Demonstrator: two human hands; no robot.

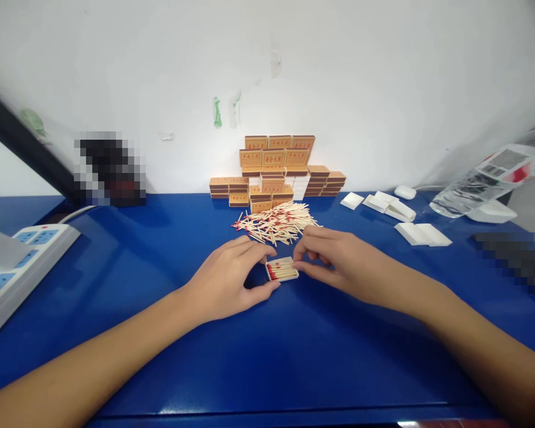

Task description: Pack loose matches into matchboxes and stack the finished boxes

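A small white matchbox tray (282, 269) filled with red-tipped matches lies on the blue table (160, 333). My left hand (229, 279) curls around its left end, thumb and forefinger against the tray. My right hand (334, 258) pinches the tray's right end with bent fingers. Just behind the hands lies a loose pile of matches (276, 223).
Stacked orange matchboxes (274, 169) stand against the white wall. Empty white trays (401, 217) lie at the right, with a clear plastic bag (485, 178) beyond them. A white power strip (13, 261) sits at the left edge.
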